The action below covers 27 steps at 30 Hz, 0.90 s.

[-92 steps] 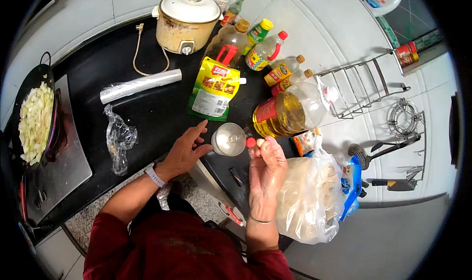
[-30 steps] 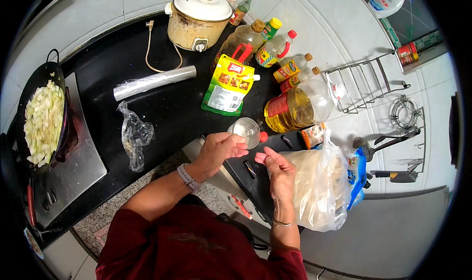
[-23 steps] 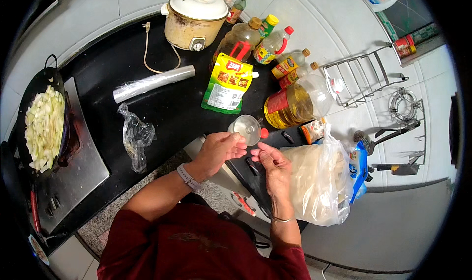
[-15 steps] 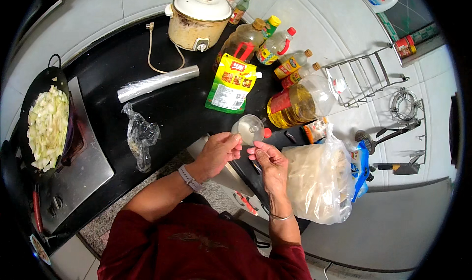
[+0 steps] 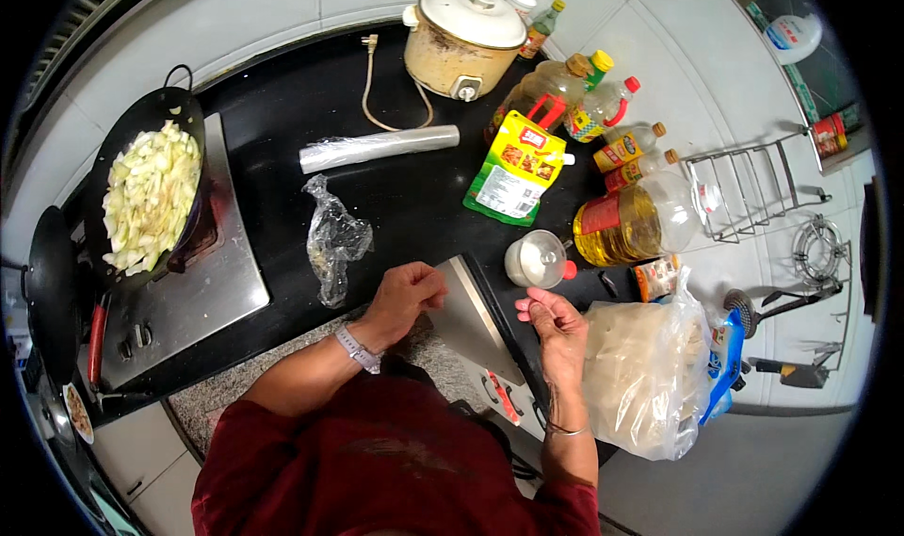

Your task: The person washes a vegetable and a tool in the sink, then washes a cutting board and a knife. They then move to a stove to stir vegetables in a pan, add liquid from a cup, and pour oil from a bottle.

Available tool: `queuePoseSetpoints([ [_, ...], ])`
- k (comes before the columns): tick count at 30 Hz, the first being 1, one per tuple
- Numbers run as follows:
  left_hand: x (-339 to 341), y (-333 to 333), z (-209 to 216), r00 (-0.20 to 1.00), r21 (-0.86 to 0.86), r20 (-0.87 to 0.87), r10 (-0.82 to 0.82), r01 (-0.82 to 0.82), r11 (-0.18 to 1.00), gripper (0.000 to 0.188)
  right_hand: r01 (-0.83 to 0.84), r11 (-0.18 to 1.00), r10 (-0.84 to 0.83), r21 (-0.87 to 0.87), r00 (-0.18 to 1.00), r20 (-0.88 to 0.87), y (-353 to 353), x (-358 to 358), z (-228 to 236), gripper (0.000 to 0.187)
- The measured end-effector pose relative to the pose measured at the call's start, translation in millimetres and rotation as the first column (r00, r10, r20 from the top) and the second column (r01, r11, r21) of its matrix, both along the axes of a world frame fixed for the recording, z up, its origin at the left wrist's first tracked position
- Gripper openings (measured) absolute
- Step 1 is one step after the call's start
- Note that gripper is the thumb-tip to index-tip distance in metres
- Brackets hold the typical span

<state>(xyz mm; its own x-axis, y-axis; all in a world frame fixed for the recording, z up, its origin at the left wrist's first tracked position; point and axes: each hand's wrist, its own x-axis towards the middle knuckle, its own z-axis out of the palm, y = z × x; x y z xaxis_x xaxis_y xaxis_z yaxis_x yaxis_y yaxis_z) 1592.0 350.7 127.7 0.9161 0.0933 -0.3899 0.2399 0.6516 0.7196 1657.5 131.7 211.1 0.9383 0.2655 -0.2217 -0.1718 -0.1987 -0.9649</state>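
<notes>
My left hand (image 5: 407, 296), with a pale watch on its wrist, hovers by the counter's front edge, fingers curled in; whatever might be inside is hidden. My right hand (image 5: 556, 329) has thumb and fingers pinched together, and I cannot make out anything between them. Just beyond it stands a small clear jar (image 5: 535, 259) with white contents and a red part at its side. To its right a clear plastic bag (image 5: 650, 366) is filled with pale, flat sheets. A crumpled clear plastic bag (image 5: 331, 239) lies on the counter beyond my left hand.
On the left, a wok (image 5: 151, 197) of chopped pale vegetables sits on a steel stove (image 5: 231, 282). A plastic wrap roll (image 5: 377, 148), a yellow-green pouch (image 5: 518, 169), a rice cooker (image 5: 461, 51) and an oil jug (image 5: 631, 218) stand or lie behind. A wire rack (image 5: 749, 192) hangs right.
My hands have drawn apart, the left moving away from the right and the jar. The view has swung left, so the counter things sit further right.
</notes>
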Motion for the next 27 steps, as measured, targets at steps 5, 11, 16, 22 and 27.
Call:
queuePoseSetpoints([
  [5,-18,21,-7,0.994,0.002,0.001,0.111,-0.111,0.994,0.017,-0.094,0.996,0.094,-0.011,0.996,0.006,12,2,0,0.022],
  [11,-42,31,-8,0.947,-0.104,-0.032,0.320,-0.322,0.941,0.008,-0.252,0.968,0.252,-0.018,0.968,-0.005,31,6,-5,0.022],
  [16,-52,26,0,0.898,-0.095,-0.045,0.437,-0.439,0.893,0.006,-0.378,0.925,0.379,-0.036,0.923,0.072,26,13,-14,0.021],
  [22,-59,24,-8,0.865,-0.047,-0.054,0.499,-0.502,0.864,0.010,-0.485,0.812,0.514,-0.325,0.858,0.002,-2,23,-40,0.024],
  [27,-58,24,-17,0.900,-0.021,-0.023,0.436,-0.436,0.900,0.018,-0.328,0.848,0.367,-0.415,0.930,0.015,-36,38,-79,0.023],
])
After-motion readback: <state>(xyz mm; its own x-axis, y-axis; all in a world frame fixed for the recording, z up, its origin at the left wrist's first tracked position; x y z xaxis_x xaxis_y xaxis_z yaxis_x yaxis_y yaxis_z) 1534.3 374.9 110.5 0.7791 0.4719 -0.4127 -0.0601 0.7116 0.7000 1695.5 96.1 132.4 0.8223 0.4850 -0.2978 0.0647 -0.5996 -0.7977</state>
